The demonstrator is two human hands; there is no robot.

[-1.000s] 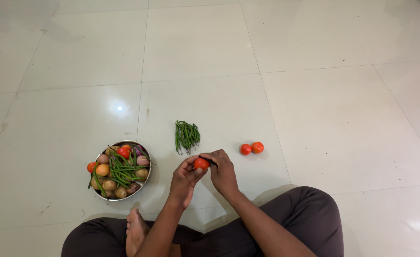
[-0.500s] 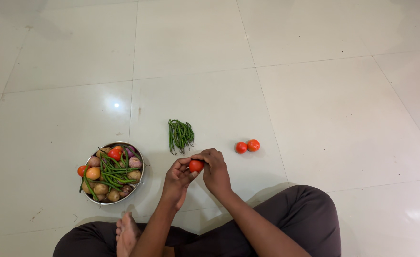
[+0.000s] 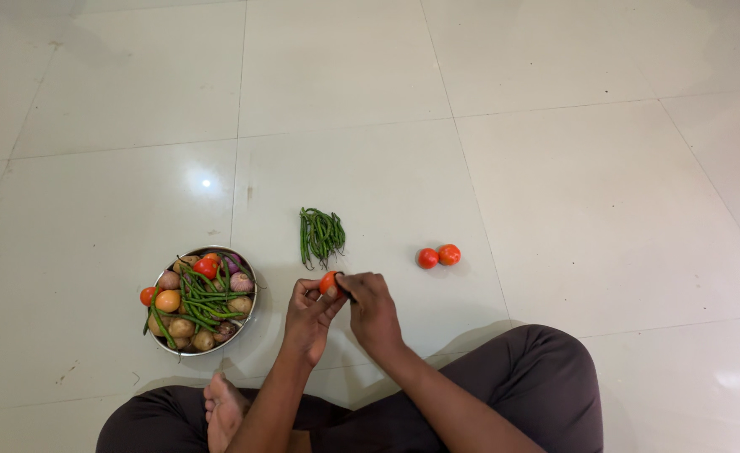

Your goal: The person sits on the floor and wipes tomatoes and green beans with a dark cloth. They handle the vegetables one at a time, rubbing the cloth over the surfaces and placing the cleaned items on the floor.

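One small, round red tomato pinched between left hand and right hand.

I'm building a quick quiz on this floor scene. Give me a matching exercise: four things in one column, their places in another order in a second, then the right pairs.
Things:
1. tomato
2. pile of green beans
3. pair of tomatoes
4. steel bowl

Places:
A. on the floor, right of the hands
B. on the floor, left of the hands, full of vegetables
C. between the left hand and right hand
D. on the floor, just beyond the hands

Pairs: 1-C, 2-D, 3-A, 4-B
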